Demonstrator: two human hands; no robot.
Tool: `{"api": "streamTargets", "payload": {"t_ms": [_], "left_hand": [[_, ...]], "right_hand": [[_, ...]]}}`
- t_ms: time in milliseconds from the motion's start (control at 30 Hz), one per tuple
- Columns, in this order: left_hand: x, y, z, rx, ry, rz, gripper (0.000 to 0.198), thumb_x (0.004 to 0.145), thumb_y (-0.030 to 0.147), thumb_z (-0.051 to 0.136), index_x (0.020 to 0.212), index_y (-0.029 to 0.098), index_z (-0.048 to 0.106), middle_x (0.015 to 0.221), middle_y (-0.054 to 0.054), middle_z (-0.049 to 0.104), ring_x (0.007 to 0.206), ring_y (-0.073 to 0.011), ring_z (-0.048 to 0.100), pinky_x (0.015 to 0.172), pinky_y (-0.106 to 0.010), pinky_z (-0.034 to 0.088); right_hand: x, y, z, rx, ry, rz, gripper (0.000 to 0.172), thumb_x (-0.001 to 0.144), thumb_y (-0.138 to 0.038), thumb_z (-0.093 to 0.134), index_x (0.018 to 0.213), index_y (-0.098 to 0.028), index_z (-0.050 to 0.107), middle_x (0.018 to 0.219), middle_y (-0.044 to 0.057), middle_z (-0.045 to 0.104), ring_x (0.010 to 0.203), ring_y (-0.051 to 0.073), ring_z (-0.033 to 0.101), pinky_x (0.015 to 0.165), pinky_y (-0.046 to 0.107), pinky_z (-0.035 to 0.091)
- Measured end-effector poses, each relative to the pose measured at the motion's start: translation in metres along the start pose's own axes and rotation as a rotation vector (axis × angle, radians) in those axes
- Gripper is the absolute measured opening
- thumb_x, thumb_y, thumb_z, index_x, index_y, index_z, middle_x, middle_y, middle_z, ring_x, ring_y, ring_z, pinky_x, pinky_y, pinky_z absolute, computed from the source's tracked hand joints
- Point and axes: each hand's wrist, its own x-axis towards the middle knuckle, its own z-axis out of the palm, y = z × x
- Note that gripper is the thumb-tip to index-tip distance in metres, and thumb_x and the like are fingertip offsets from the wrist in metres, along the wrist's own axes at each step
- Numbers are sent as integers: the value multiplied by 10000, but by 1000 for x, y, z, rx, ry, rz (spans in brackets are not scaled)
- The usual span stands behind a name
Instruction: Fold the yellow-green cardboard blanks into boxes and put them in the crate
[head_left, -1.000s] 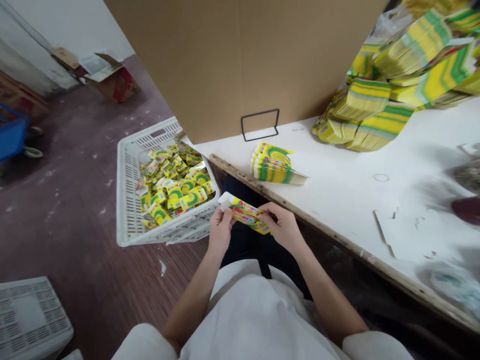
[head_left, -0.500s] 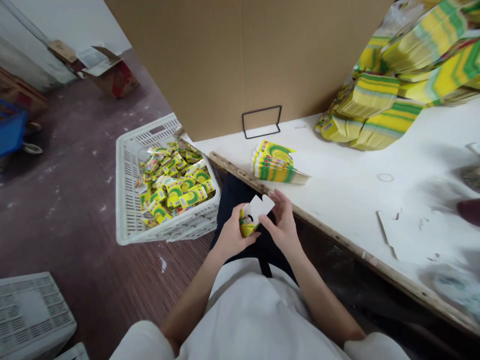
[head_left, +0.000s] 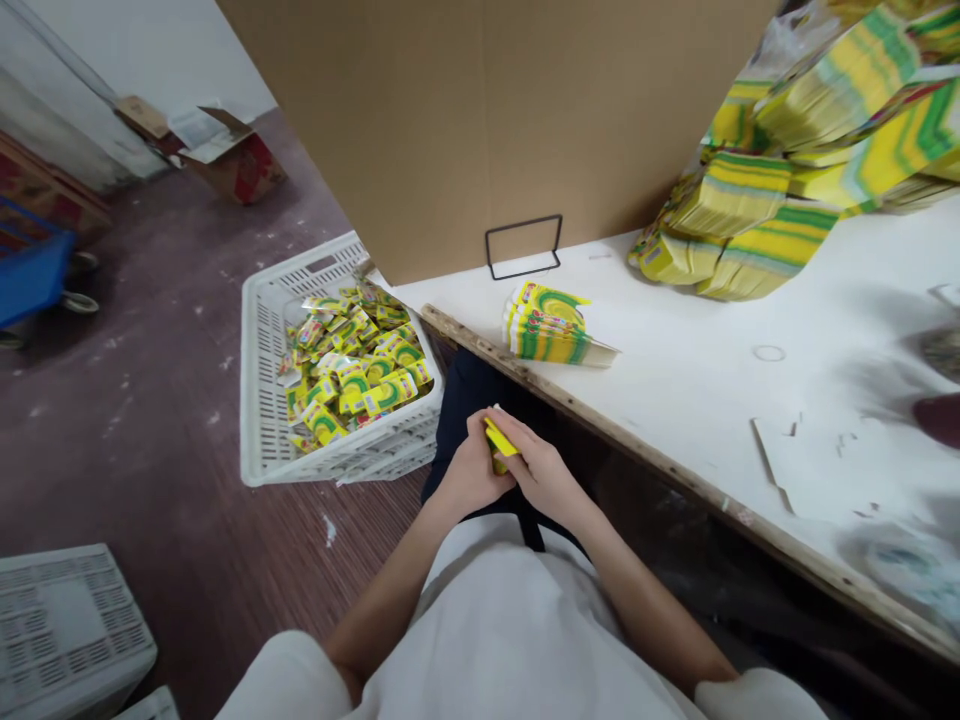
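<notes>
Above my lap, a small yellow and green carton [head_left: 500, 440] is held between both hands and largely covered by fingers. My left hand [head_left: 474, 470] is wrapped round its left side. From the right, my right hand [head_left: 541, 470] closes over the carton's top, its fingers pressed against the yellow flap. Just beyond, on the white table [head_left: 697, 360], lies a fanned stack of flat yellow-green cartons [head_left: 555, 328]. To the left stands a white plastic crate [head_left: 262, 400] holding many folded cartons [head_left: 382, 393].
A tall cardboard sheet [head_left: 510, 120] rises behind a black wire stand [head_left: 523, 247]. Piled bundles of flat cartons [head_left: 750, 220] fill the table's back right. The wooden table edge [head_left: 660, 450] runs diagonally beside me. Another crate [head_left: 67, 620], a blue cart [head_left: 34, 270] and an open box [head_left: 236, 160] stand on the floor.
My right hand has moved left onto the carton. The white flap that stood open is folded down, and a yellow face now shows between my hands.
</notes>
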Motion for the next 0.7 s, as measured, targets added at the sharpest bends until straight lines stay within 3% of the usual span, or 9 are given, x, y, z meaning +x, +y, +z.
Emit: {"api": "streamTargets", "payload": {"t_ms": [100,167,233,300,433,533,600,700], "left_hand": [[1,-7,3,66,123,65,737,654,142,735,1311,180,403,1302,-177,497,1126,-294,608,958,-427,498],[1,-7,0,150,153,18,725,643,150,744,1293,175,424,1288,-164,529,1164,-310,589,1001,-467,477],[1,-5,-9,203,89,-56,638,675,208,757,1246,185,476,1198,-121,617,1105,-300,626,969,-465,496],[1,-2,-19,230,-20,-95,567,705,292,770,1207,198,524,1122,-87,679,1026,-284,666,902,-430,525],[3,4,-39,289,-164,-77,577,652,331,823,1168,213,594,1077,-54,726,959,-270,700,854,-380,534],[8,9,-46,318,-247,-51,569,629,314,831,1154,238,625,1057,-30,745,938,-262,713,849,-360,532],[10,13,-44,354,-270,-35,559,632,310,822,1154,244,633,1085,-37,746,965,-278,712,864,-371,530],[11,13,-39,365,-234,-29,574,642,294,802,1184,232,623,1129,-67,735,995,-305,705,883,-405,530]], "right_hand": [[1,3,-3,-71,71,-56,577,912,-56,408,1406,-295,588,1543,38,480,1419,207,474,1202,412,384],[3,5,-7,-100,136,-68,567,932,-62,400,1417,-296,577,1539,45,484,1409,208,488,1193,404,400],[5,6,-12,-130,112,-74,545,952,-116,464,1461,-299,524,1564,53,450,1436,230,450,1193,414,400],[5,6,-17,-166,1,-50,558,934,-168,566,1471,-309,509,1590,60,408,1450,267,426,1187,440,406],[6,3,-31,-239,-199,12,359,922,-198,623,1265,-266,701,1558,106,451,1398,304,495,1158,463,433],[9,-1,-43,-257,-329,-19,269,898,-222,672,1156,-216,750,1471,166,542,1375,307,522,1142,460,443],[11,-2,-45,-258,-324,-29,249,855,-225,722,1102,-201,755,1402,182,596,1354,317,542,1118,474,462],[11,1,-35,-227,-162,-35,278,816,-204,745,1090,-176,704,1346,190,620,1350,326,539,1106,500,467]]}}
